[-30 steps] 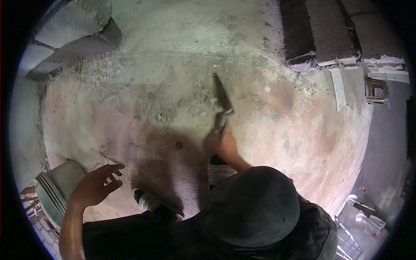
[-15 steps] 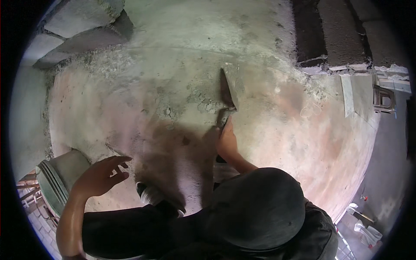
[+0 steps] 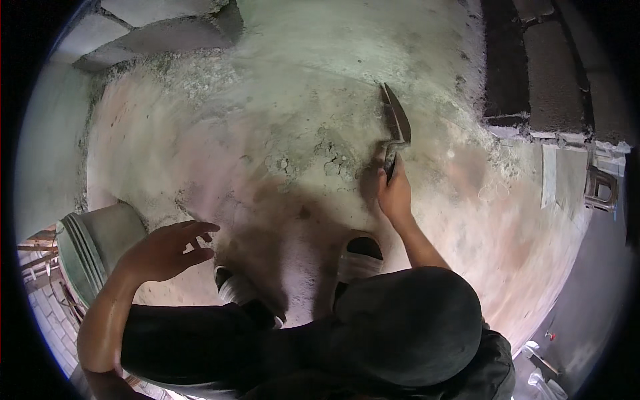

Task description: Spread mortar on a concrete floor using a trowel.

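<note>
our right hand (image 3: 396, 195): wrapped round trowel (image 3: 399, 121) handle (image 3: 390, 162), upper right of centre | our left hand (image 3: 165, 252): empty, loosely open, lower left | we judge trowel stiff, light; grip handle

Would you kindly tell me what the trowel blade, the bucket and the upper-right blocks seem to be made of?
Trowel blade: probably steel, dull and dark, judging by its thin, crisp edges.
Bucket: likely plastic, matte greyish green, with moulded-looking ridges.
Blocks: apparently concrete, unpolished, given their rough, grainy grey faces.
</note>
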Demonstrator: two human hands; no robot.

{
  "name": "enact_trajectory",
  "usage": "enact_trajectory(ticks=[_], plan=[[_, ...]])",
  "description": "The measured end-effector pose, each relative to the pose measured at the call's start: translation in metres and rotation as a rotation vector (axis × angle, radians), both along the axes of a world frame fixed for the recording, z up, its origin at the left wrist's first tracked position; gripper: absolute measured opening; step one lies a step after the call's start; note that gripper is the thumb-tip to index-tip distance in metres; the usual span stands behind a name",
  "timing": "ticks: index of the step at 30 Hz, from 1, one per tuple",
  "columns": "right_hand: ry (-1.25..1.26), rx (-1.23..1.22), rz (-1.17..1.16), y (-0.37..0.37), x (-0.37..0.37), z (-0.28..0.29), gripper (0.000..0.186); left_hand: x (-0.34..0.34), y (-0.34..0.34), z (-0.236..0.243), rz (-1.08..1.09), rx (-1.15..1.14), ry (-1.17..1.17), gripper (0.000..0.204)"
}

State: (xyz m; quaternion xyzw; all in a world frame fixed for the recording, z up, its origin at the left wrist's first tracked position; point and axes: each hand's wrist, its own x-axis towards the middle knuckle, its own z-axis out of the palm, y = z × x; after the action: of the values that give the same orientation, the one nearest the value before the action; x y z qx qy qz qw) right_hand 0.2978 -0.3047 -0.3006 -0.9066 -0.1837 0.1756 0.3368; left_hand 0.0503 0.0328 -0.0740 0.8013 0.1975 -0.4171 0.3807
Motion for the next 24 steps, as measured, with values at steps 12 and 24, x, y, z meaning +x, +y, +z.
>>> enact_trajectory(ticks=[12,24], plan=[[0.101,0.136,0.254,0.024,-0.074,-0.010,0.058,0.000,0.004,0.004,-0.031,0.019,-0.037,0.050],[-0.025,0.014,0.050,0.053,0.118,-0.035,0.036,-0.005,0.000,0.012,-0.029,0.055,0.002,0.052]])
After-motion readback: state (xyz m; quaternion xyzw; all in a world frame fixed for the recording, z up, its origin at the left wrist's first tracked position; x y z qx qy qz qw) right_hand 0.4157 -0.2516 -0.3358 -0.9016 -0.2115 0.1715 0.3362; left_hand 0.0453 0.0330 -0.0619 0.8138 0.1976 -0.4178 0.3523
